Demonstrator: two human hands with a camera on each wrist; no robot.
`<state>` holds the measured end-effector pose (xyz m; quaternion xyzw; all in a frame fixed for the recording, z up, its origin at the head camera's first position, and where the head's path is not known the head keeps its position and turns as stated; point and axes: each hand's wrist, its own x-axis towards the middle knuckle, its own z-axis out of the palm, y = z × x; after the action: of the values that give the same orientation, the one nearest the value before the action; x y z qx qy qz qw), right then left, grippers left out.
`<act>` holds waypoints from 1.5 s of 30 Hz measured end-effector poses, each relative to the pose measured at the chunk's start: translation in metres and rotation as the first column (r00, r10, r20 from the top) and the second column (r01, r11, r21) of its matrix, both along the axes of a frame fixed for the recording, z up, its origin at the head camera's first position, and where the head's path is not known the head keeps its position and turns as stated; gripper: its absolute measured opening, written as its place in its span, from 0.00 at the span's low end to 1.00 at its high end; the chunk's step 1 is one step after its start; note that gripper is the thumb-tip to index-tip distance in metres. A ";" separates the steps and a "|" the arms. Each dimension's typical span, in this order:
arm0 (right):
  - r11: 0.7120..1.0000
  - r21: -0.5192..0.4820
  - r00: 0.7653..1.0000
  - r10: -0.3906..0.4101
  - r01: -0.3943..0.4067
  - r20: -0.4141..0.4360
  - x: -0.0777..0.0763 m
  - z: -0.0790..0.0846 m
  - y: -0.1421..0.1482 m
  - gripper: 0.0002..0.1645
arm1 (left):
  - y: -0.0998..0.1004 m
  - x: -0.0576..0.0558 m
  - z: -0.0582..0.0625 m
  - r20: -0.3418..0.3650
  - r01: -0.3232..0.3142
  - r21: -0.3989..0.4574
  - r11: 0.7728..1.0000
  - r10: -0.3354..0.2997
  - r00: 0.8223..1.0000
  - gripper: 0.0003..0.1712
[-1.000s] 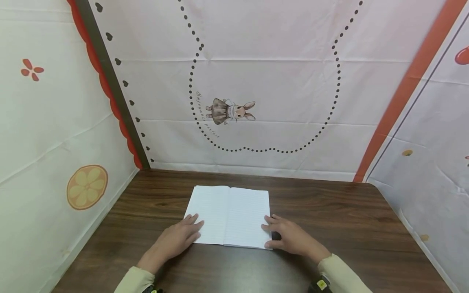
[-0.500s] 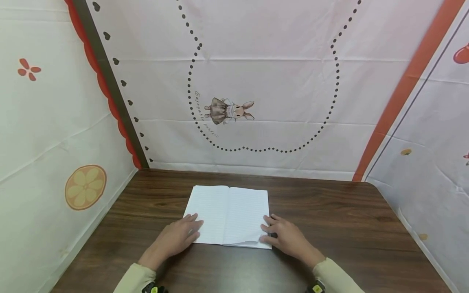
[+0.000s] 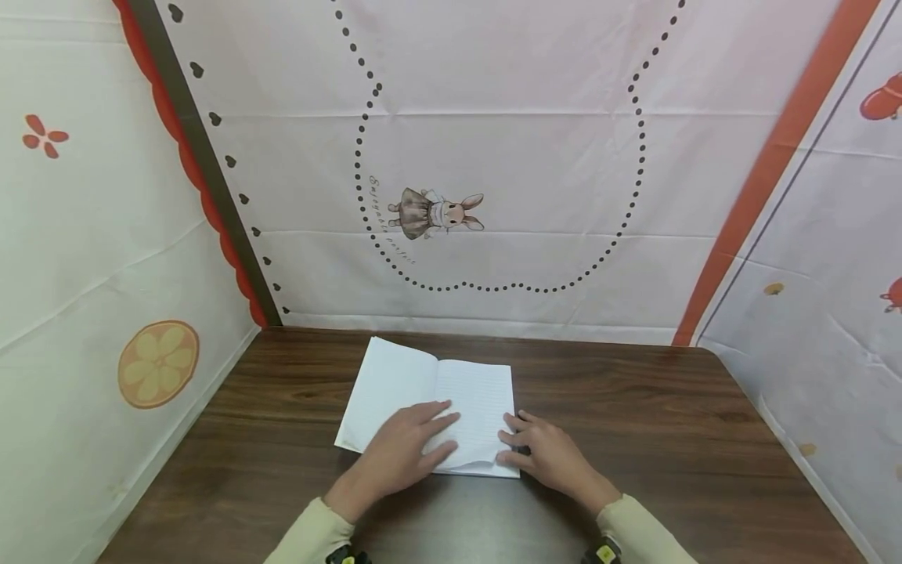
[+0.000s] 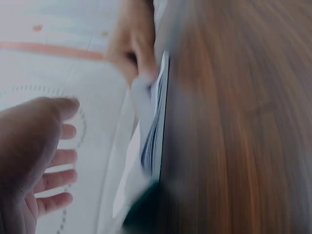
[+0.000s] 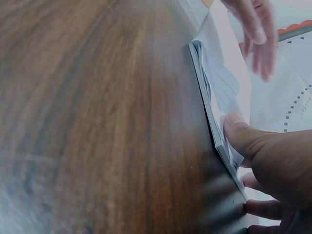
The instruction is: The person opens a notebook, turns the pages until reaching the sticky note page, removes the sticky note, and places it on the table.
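A lined notebook (image 3: 474,395) lies spread on the table, its left half tilted up off the wood. My left hand (image 3: 403,446) is over its middle, fingers spread and extended; the left wrist view shows this hand (image 4: 36,156) with nothing in its grasp. At the right edge, my right hand (image 3: 553,454) holds a page near the lower corner with thumb and fingers. The page (image 5: 222,80) bulges upward beside the thumb in the right wrist view. A dark green corner (image 4: 142,207) shows at the notebook's raised side in the left wrist view. Part of the fold is hidden behind my left hand.
A dark wood-grain table (image 3: 634,423) carries the notebook. White printed cloth (image 3: 528,172) with a rabbit figure hangs behind it, and similar cloth lines both sides. A wrist camera strap (image 3: 602,552) sits on each arm.
My left hand has moved right from the left page to the middle. The notebook's left half has risen and shifted. At the right, the lower page corner has buckled under my thumb.
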<state>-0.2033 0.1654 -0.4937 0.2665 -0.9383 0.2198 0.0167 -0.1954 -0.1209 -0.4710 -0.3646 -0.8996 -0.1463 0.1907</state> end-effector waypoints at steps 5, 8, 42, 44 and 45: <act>1.000 -0.003 1.000 0.004 -0.004 0.005 -0.002 -0.001 -0.001 0.29 | 0.026 -0.002 -0.003 0.000 0.112 -0.089 0.990 -0.112 0.994 0.32; 1.000 0.002 1.000 0.011 -0.011 0.007 -0.002 -0.002 -0.002 0.29 | 0.035 -0.005 -0.007 -0.005 0.166 -0.129 0.978 -0.168 0.986 0.36; 0.996 -0.001 0.996 -0.085 0.085 0.014 0.000 0.001 0.001 0.47 | 0.070 -0.016 -0.015 -0.177 -0.126 -0.082 0.989 0.110 0.978 0.10; 0.997 0.009 0.997 -0.082 0.082 0.009 0.001 0.001 0.002 0.45 | 0.066 -0.015 -0.011 -0.193 -0.151 -0.009 0.988 0.147 0.970 0.08; 0.997 0.018 0.997 -0.078 0.077 0.005 0.001 0.002 0.002 0.44 | 0.063 -0.014 -0.009 -0.205 -0.160 0.028 0.987 0.162 0.965 0.08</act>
<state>-0.2023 0.1679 -0.4919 0.2295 -0.9498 0.2116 0.0203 -0.2096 -0.0576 -0.4798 -0.3024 -0.9008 -0.0965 0.2964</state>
